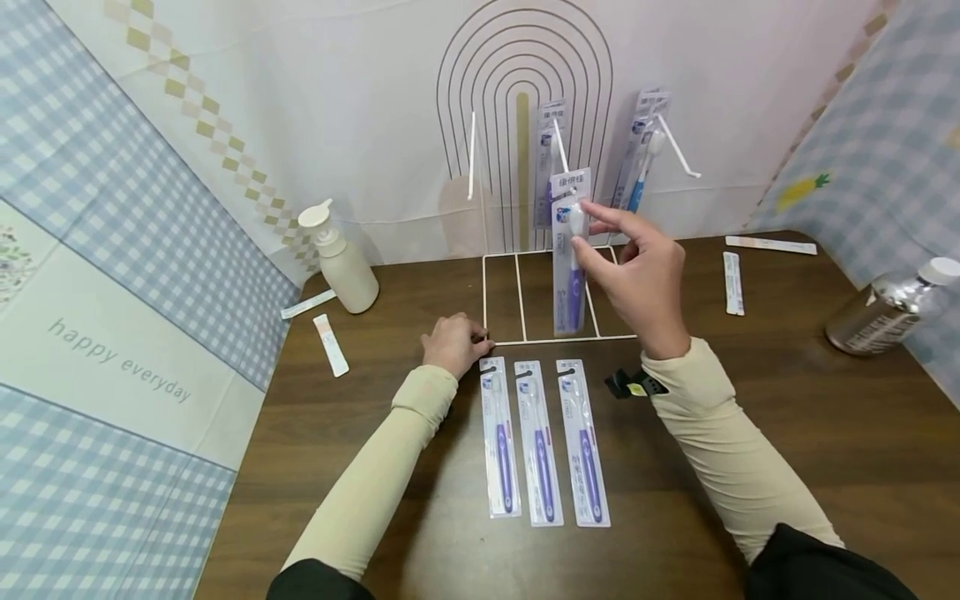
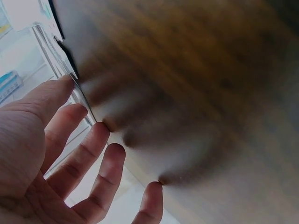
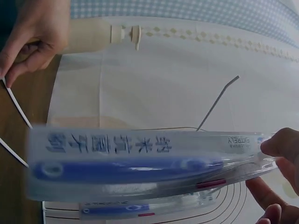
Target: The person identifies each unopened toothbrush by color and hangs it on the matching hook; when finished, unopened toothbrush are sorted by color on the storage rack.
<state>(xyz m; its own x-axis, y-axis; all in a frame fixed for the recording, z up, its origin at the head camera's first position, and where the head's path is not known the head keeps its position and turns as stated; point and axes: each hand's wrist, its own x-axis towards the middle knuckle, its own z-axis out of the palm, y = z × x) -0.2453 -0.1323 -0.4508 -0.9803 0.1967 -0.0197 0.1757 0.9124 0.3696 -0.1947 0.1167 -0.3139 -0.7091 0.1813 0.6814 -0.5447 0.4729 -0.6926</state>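
Observation:
In the head view my right hand (image 1: pixel 645 267) pinches a packaged purple toothbrush (image 1: pixel 567 283) near its upper part, thumb in front. The pack hangs upright, its top at the tip of the rack's middle hook (image 1: pixel 561 146); whether the hook passes through its hole I cannot tell. Close up in the right wrist view, the same toothbrush pack (image 3: pixel 140 170) lies across the picture. My left hand (image 1: pixel 453 343) holds the front left corner of the white wire rack (image 1: pixel 522 300), thumb and finger at the wire; its other fingertips (image 2: pixel 114 154) touch the table.
Three packaged purple toothbrushes (image 1: pixel 542 446) lie in a row before the rack. Further packs hang on the middle and right hooks (image 1: pixel 678 146); the left hook (image 1: pixel 472 158) is bare. A pump bottle (image 1: pixel 345 267) stands left, a silver bottle (image 1: pixel 885 312) right, with several narrow sachets (image 1: pixel 733 283) about.

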